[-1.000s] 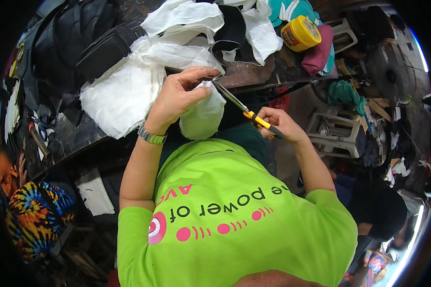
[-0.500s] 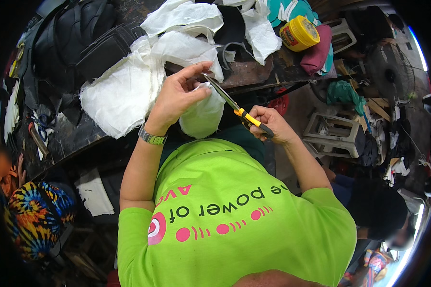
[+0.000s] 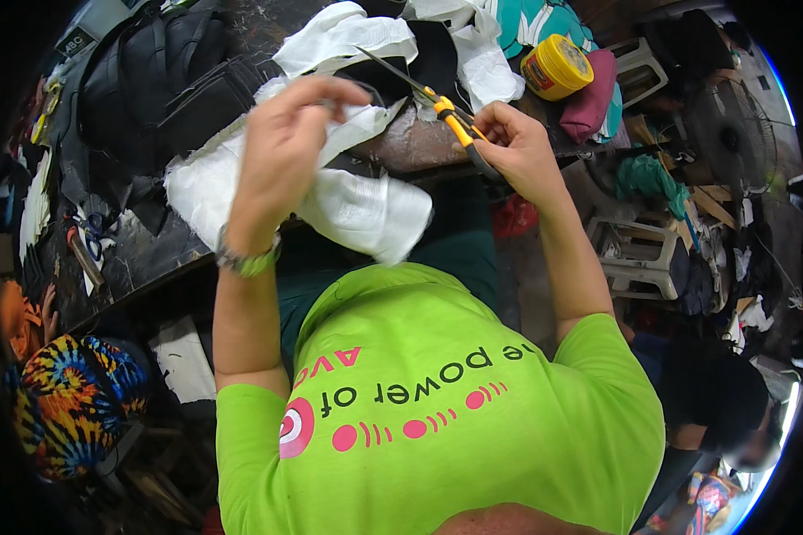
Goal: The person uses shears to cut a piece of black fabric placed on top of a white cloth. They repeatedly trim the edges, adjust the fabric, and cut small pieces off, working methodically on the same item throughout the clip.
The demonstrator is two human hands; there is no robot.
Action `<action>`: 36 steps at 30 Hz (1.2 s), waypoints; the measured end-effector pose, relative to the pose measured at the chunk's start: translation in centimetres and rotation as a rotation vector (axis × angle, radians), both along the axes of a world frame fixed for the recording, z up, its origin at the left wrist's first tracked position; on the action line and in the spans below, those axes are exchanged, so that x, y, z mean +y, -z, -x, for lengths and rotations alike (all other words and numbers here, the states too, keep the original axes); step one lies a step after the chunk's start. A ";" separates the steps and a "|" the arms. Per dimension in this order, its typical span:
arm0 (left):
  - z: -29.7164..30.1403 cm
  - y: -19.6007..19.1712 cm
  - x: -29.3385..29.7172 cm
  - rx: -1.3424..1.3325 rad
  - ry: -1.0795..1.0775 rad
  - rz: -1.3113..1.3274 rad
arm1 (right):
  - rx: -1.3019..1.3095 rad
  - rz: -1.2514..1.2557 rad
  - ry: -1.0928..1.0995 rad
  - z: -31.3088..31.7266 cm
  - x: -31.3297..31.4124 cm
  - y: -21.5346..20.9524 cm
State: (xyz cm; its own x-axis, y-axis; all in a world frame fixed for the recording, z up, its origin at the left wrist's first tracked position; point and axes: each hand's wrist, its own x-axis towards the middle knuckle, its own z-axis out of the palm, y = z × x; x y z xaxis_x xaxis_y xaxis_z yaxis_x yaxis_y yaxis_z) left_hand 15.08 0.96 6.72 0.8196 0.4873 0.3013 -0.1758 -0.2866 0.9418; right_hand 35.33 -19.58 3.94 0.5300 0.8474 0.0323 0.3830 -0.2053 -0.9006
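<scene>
- Up close, the left hand (image 3: 281, 143) is raised over the dark tabletop (image 3: 143, 259), fingers pinched together on a fold of white woven fabric (image 3: 366, 209) that hangs from it over the tabletop's near edge.
- The right hand (image 3: 517, 147) is clamped around the yellow-and-black handles of a pair of scissors (image 3: 437, 102); the thin blades stand apart and point up-left, toward the fabric beside the left hand's fingers.
- Both hands sit near each other, with the scissors between them.
- A metal wristwatch (image 3: 245, 260) rings the left wrist.
- More white cloth (image 3: 343, 36) lies bunched farther back on the tabletop.
- A black bag (image 3: 152, 85) sits to the left, and a round yellow-lidded tin (image 3: 558, 67) to the right.
</scene>
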 end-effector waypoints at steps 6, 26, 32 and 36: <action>-4.9 4.4 -1.2 0.256 -0.308 -0.553 | 0.250 -0.251 0.029 0.8 0.4 -1.0; -5.5 3.9 -0.7 0.191 -0.236 -0.413 | -0.087 0.276 0.100 -2.0 -3.8 1.9; -6.1 6.4 -2.8 0.520 -0.153 -0.576 | 0.056 0.301 0.202 -2.0 -2.7 1.7; -5.9 5.9 -3.5 0.352 -0.200 -0.660 | 0.174 0.153 0.325 -1.8 -2.5 1.7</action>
State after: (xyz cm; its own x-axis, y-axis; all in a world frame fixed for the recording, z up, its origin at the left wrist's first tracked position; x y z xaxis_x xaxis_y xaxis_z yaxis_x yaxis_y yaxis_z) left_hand 20.99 -2.58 0.81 0.8361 0.4462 0.3191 0.2163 -0.8027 0.5558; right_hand 37.17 -22.12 2.24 0.7580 0.6224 -0.1949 0.1206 -0.4273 -0.8960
